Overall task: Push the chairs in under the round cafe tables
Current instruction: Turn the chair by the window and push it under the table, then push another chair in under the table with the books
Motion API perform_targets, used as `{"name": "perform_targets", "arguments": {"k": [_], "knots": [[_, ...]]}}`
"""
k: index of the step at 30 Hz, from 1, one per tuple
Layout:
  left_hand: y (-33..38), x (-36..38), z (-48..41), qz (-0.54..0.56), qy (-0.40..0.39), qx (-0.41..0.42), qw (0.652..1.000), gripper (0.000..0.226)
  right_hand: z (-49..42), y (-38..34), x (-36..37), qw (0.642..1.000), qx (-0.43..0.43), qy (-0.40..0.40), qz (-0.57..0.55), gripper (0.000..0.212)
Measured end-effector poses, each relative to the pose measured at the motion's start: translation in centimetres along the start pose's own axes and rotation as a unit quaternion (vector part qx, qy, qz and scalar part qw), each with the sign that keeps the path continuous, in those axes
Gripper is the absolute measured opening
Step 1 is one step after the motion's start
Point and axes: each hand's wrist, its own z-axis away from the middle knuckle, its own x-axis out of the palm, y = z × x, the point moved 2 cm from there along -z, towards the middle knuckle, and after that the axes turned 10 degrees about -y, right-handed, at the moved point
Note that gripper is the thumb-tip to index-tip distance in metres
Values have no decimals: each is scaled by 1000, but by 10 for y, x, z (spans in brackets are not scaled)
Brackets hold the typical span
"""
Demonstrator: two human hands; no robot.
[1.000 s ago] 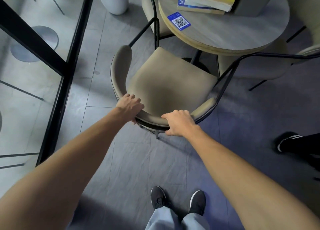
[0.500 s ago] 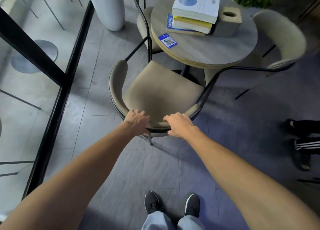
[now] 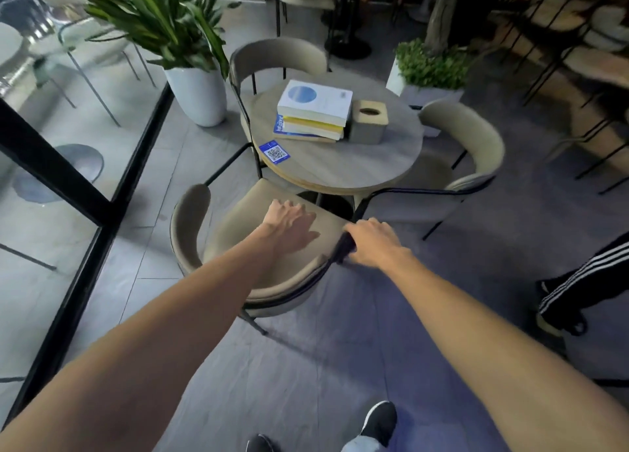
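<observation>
Lifting off the chair [image 3: 189, 227], left hand [image 3: 289, 228] released, right hand [image 3: 372, 242] grasping its frame

Taken from a single wide-angle camera worn on the head, facing forward and down along both outstretched forearms [image 3: 190, 315]. Close over the fingers [image 3: 289, 210] at mid-frame, with the chair [image 3: 235, 237] beneath them and the round table [image 3: 340, 169] just beyond. Behind the fingers, a shoe [image 3: 379, 422] at the bottom edge; far past them, a plant [image 3: 163, 19] at the top edge.
</observation>
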Motion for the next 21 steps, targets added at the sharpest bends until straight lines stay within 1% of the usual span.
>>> {"name": "perform_targets", "arguments": {"k": [4, 7, 12, 16, 21], "knots": [[57, -44, -30, 42, 7, -71, 997, 48, 3, 70, -27, 1000, 7, 13, 6, 46], [107, -76, -64, 56, 10, -90, 994, 47, 4, 123, -44, 1000, 10, 23, 5, 50], [167, -136, -121, 41, 12, -106, 993, 34, 2, 202, -72, 1000, 7, 28, 7, 51], [190, -175, -166, 27, 10, -123, 992, 36, -12, 258, -96, 999, 11, 39, 19, 56], [194, -202, -235, 27, 9, -150, 988, 34, -52, 328, -121, 999, 5, 35, 40, 55]]}}
